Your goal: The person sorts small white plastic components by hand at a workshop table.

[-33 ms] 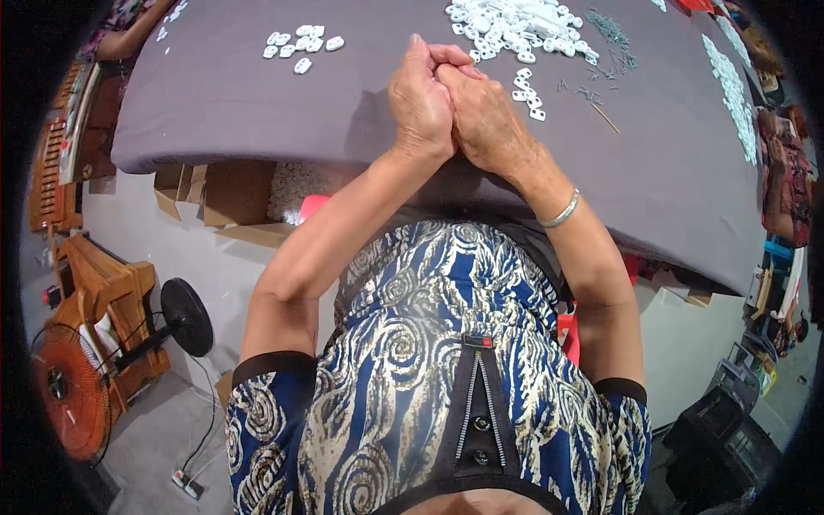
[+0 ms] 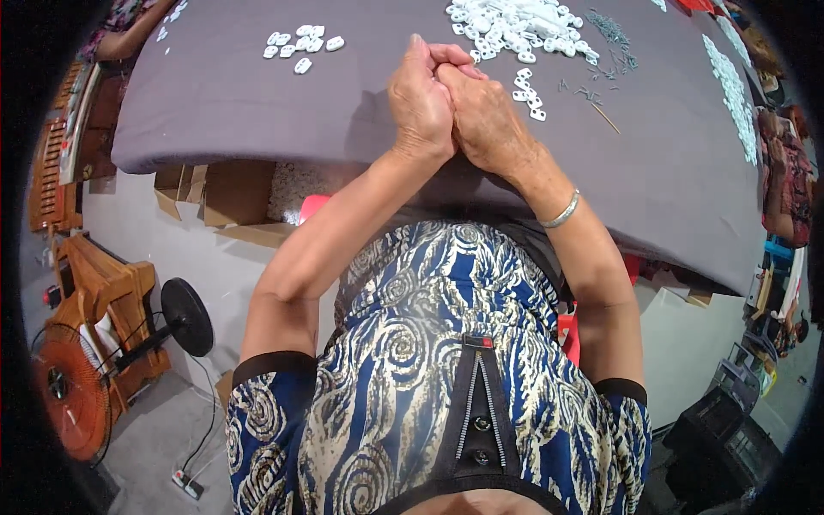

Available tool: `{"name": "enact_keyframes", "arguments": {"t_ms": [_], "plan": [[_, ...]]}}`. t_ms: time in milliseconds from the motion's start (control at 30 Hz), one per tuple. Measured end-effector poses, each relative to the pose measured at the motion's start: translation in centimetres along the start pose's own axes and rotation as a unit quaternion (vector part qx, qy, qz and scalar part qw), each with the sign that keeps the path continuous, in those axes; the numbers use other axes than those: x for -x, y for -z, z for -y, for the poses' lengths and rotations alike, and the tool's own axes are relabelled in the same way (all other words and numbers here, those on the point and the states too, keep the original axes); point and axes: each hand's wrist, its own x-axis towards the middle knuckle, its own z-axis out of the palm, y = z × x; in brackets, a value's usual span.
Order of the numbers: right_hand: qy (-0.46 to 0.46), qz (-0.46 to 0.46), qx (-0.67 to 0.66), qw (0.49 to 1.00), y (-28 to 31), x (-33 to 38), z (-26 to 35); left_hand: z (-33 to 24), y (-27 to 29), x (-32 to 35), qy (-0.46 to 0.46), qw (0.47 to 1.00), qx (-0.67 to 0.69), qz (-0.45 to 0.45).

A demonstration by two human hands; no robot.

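Note:
My left hand (image 2: 421, 107) and my right hand (image 2: 491, 124) are pressed together above the near half of the table. The fingers of both are curled in against each other, with the left thumb pointing up and away. Anything between them is hidden. Just right of my right hand lies a short row of small white plastic pieces with holes (image 2: 523, 85). Beyond the hands is a big heap of the same white pieces (image 2: 515, 30). Farther left sits a small group of them, with one white piece (image 2: 302, 65) at its near side.
Thin grey pins (image 2: 611, 33) lie scattered right of the heap, near a thin wooden stick (image 2: 606, 118). More white pieces (image 2: 730, 90) line the table's right edge. Another person's arm (image 2: 137, 39) rests at the far left. A cardboard box (image 2: 236, 196) and a fan (image 2: 73, 390) stand below the grey tablecloth (image 2: 232, 112).

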Motion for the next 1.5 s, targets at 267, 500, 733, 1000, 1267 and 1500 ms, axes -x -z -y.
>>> {"name": "enact_keyframes", "arguments": {"t_ms": [267,500,733,1000,1267,1500], "plan": [[-0.075,-0.020,-0.006,0.997,1.2,0.1,0.1,-0.7,-1.2,0.7,0.016,0.998,0.046,0.042],[-0.092,-0.057,0.057,0.992,2.1,0.2,-1.1,-1.2,0.4,-0.2,-0.108,0.941,-0.317,0.056],[-0.157,-0.018,-0.010,0.987,4.8,-0.7,-1.0,-2.3,0.4,-0.8,-0.140,0.926,-0.345,0.063],[-0.234,-0.055,0.044,0.970,11.0,0.6,-4.4,-6.5,7.2,-7.4,-0.331,0.766,-0.538,-0.122],[-0.214,0.000,0.063,0.975,8.0,0.7,-5.7,-5.4,4.1,-5.2,-0.370,0.832,-0.412,-0.040],[-0.198,-0.031,0.058,0.978,6.8,0.7,-5.8,-1.9,1.3,-1.2,-0.220,0.853,-0.455,0.126]]}}
